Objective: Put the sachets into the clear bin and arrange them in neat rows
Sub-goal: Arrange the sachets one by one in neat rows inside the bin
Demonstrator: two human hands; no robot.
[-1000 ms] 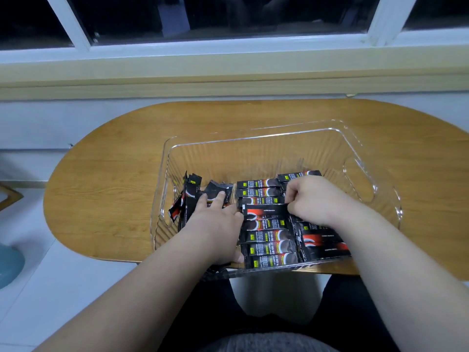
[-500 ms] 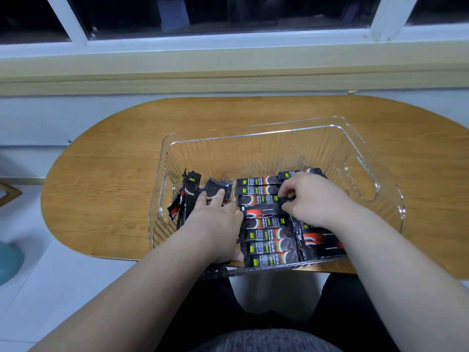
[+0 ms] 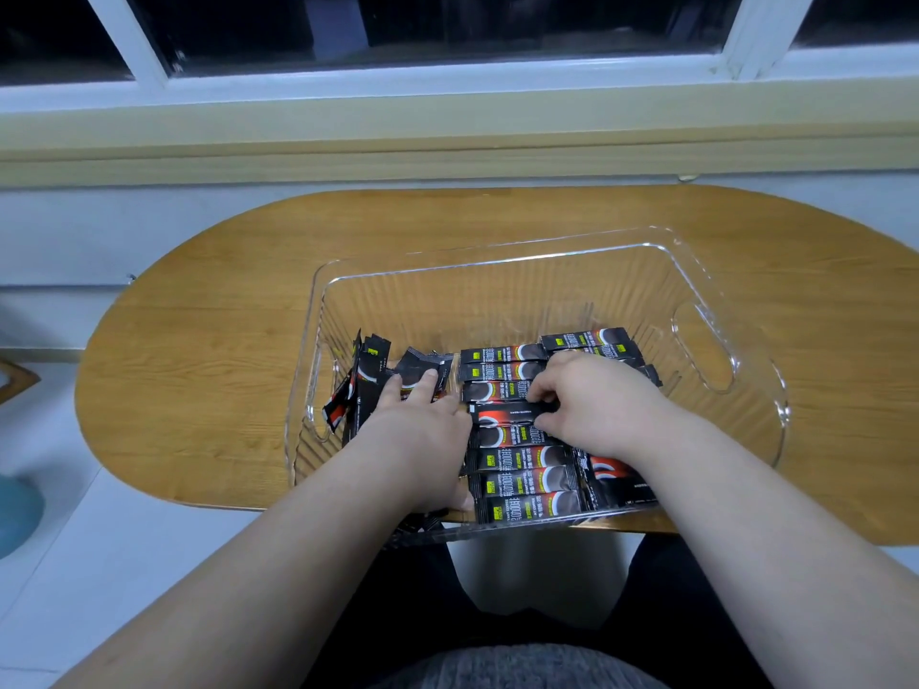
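In clear bin on worktop: sachet pinched by right hand, long axis left-right, atop middle row; left hand, fingers straight, pressing loose sachets just beside, leftward.

One bin, two hands, many sachets

Dim bluish indoor light glints on the clear ribbed plastic bin, the white-framed window is black, and wide-angle edges bow.
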